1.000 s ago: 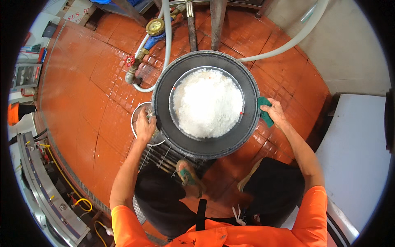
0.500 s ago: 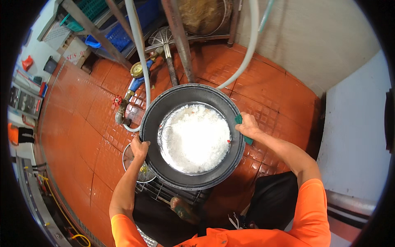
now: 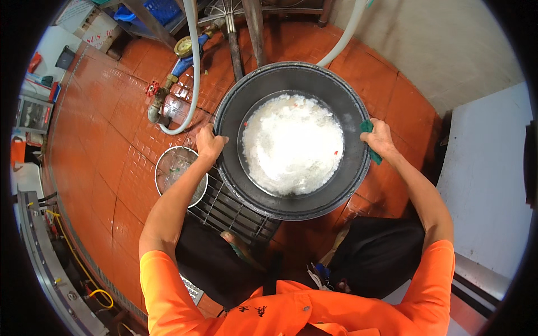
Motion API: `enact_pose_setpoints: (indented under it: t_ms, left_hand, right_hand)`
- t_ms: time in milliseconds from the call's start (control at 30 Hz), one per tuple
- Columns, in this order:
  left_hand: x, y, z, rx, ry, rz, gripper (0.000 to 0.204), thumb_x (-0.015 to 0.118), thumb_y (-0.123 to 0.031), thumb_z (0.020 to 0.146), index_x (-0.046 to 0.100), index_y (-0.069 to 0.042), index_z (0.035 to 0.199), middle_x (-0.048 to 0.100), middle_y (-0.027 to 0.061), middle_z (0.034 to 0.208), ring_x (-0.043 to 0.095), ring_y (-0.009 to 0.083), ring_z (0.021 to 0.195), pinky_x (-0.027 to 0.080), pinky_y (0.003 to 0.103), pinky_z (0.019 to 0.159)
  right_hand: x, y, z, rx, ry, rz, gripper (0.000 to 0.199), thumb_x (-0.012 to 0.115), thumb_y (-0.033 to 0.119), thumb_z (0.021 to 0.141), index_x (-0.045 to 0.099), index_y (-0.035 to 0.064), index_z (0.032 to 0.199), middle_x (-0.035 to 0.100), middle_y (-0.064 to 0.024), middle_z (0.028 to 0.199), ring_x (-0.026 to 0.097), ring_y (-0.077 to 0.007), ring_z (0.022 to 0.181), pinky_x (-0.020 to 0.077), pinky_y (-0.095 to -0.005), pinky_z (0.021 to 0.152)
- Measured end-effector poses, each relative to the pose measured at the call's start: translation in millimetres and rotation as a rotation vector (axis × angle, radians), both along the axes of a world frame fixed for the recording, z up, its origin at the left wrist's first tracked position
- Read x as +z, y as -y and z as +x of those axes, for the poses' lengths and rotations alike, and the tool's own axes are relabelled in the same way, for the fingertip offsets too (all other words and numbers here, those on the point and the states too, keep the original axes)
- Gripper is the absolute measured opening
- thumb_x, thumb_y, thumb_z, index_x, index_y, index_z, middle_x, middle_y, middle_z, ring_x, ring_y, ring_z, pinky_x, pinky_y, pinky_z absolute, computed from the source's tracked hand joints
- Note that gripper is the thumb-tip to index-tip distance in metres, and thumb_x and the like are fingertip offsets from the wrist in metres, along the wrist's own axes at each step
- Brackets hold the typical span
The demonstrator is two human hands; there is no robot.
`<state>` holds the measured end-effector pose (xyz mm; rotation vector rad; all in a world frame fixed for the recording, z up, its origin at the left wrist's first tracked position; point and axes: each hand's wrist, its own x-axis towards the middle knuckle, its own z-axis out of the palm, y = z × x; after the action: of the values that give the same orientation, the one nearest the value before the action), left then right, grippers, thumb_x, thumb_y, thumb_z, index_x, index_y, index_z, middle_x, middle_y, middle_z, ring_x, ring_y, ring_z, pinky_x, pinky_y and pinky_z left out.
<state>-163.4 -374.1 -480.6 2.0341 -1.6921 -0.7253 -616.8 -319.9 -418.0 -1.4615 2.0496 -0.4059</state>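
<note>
A round black tub is held between my two hands. White, lumpy stuff covers its bottom, glaring in the middle, with a few tiny red bits; whether it is foam or food I cannot tell. On the left, my left hand grips the rim, thumb over the edge. My right hand closes on the opposite rim with a green scouring pad pressed between palm and tub. Beside my left forearm sits a round wire strainer with scraps in it.
Under the tub's near left side lies a black floor grate. Beyond, a pipe with a red-handled valve and a pale hose stand on wet red tiles. A whisk handle is behind the tub. A white panel rises at right.
Both hands have shifted right with the tub, which appears larger and more to the right. The view has moved too, and more of the strainer and grate shows.
</note>
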Motion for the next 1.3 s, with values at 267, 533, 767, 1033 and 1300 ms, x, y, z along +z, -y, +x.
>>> enact_pose_setpoints:
  t_ms: [267, 533, 767, 1033, 1300]
  left_hand:
    - [54, 5, -50, -0.200, 0.237, -0.348, 0.036, 0.062, -0.004, 0.070, 0.056, -0.001, 0.105, 0.058, 0.0196, 0.096, 0.058, 0.0390, 0.085, 0.047, 0.045, 0.079]
    - [-79, 2, -126, -0.131, 0.277, 0.181, 0.060, 0.064, -0.032, 0.077, 0.045, -0.005, 0.128, 0.041, 0.0241, 0.125, 0.041, 0.0379, 0.117, 0.037, 0.044, 0.098]
    - [-118, -15, -218, -0.139, 0.379, -0.158, 0.066, 0.064, -0.040, 0.069, 0.046, -0.003, 0.121, 0.044, 0.0198, 0.115, 0.040, 0.0348, 0.111, 0.031, 0.050, 0.094]
    - [-88, -77, -223, -0.580, 0.274, -0.052, 0.062, 0.066, -0.031, 0.069, 0.049, -0.001, 0.120, 0.043, 0.0210, 0.120, 0.041, 0.0344, 0.110, 0.035, 0.049, 0.087]
    - [-123, -77, -206, -1.354, 0.373, -0.269, 0.076, 0.071, -0.049, 0.065, 0.044, -0.022, 0.131, 0.039, 0.0114, 0.132, 0.035, 0.0321, 0.124, 0.035, 0.063, 0.089]
  right_hand:
    - [-8, -8, -18, -0.017, 0.046, -0.021, 0.027, 0.061, 0.013, 0.064, 0.056, -0.0063, 0.083, 0.060, -0.0207, 0.069, 0.061, -0.0298, 0.066, 0.0471, -0.0383, 0.063]
    - [-26, -6, -10, -0.002, 0.116, -0.109, 0.022, 0.058, 0.012, 0.067, 0.051, -0.0053, 0.079, 0.056, -0.0226, 0.063, 0.059, -0.0365, 0.060, 0.0462, -0.0422, 0.061]
    - [-23, -6, -10, -0.023, 0.111, -0.090, 0.020, 0.057, 0.010, 0.067, 0.050, -0.0054, 0.078, 0.055, -0.0226, 0.061, 0.057, -0.0368, 0.056, 0.0447, -0.0432, 0.057]
    - [-27, -9, -11, -0.056, 0.196, -0.127, 0.019, 0.057, 0.007, 0.067, 0.051, -0.0042, 0.081, 0.053, -0.0161, 0.058, 0.055, -0.0267, 0.052, 0.0427, -0.0390, 0.053]
    - [-28, -8, -9, -0.041, 0.205, -0.149, 0.020, 0.056, 0.007, 0.068, 0.051, -0.0040, 0.083, 0.052, -0.0167, 0.059, 0.055, -0.0268, 0.052, 0.0435, -0.0385, 0.054]
